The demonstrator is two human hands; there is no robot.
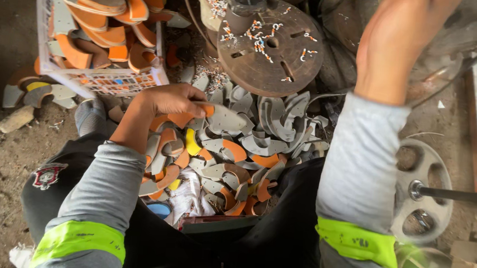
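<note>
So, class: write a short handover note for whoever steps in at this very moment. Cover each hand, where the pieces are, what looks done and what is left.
Left hand: gripping one curved grey and orange piece above the loose pile in front of the knees.
Right hand: raised toward the machine at the upper right; its fingers are cut off by the frame, so its grip cannot be told.
Round slotted metal table: bare of pieces, scattered with swarf.
White crate, upper left: filled with similar pieces.
Done: cannot be judged from this view.
Left: many pieces lie in the pile.
</note>
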